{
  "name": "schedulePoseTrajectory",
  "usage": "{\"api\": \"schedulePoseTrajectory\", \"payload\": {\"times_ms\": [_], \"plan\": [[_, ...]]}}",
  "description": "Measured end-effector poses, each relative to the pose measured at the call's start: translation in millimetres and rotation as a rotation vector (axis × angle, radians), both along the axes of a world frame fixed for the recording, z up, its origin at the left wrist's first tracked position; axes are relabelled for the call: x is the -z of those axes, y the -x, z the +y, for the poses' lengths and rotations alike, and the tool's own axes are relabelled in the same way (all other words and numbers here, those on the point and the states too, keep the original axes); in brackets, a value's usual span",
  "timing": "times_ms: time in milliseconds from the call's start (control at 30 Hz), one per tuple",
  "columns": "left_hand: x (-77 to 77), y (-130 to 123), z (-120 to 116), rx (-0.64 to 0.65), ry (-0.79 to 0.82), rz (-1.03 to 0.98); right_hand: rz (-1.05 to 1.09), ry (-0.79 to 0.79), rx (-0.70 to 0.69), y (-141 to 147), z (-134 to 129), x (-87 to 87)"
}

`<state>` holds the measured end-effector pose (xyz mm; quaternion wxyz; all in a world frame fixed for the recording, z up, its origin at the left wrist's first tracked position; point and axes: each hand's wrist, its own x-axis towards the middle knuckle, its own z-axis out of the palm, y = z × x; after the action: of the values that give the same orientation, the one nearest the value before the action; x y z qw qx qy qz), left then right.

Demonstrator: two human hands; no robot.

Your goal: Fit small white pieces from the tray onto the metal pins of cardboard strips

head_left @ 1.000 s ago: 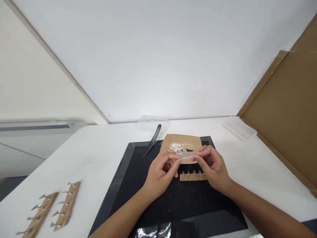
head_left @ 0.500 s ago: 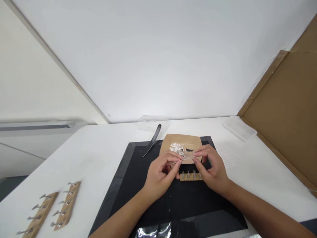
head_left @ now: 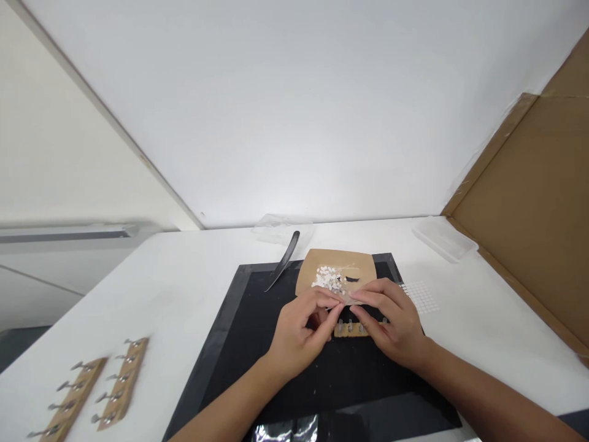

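Note:
My left hand is closed in a pinch, thumb against forefinger, at the near edge of a tan tray. Between the two hands is a small clear strip, partly covered by fingertips. My right hand curls its thumb and forefinger around the strip's other end. White bits lie in a heap on the tray, beside a small black piece. Just under the hands, a short wooden strip with clear pegs rests on the black mat, its right part hidden by my right hand.
Black-handled curved tweezers lie across the mat's far left edge. Two wooden racks with metal pieces stand at the left. To the right are a sheet of white dots, a clear plastic lid and a cardboard wall. Clear film lies behind.
Both hands have come slightly nearer to me, with the clear strip between them. My right hand has shifted left, closer to my left hand, and covers more of the pegged wooden strip.

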<state>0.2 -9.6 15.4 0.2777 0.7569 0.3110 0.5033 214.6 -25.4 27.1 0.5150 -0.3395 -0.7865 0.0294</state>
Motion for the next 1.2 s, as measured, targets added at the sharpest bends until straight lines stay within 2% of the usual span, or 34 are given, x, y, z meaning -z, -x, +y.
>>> {"api": "schedulePoseTrajectory", "payload": {"times_ms": [433,767,967,1200], "plan": [[-2.2,-1.4,-4.1,-0.029,0.073,-0.006,0.000,-0.134,0.004,-1.5,-0.7,-1.5],[-2.0,-2.0,-4.3,-0.036,0.139,-0.045,-0.145,-0.192,0.001,-4.3,-0.8,4.5],[-1.6,-1.6,-3.4,-0.036,0.080,-0.028,-0.166,-0.201,-0.005,-6.7,-0.2,4.0],[-7.6,-2.2,-2.6,-0.044,-0.078,0.056,-0.034,-0.126,0.034,-1.0,-2.2,-0.1]]}}
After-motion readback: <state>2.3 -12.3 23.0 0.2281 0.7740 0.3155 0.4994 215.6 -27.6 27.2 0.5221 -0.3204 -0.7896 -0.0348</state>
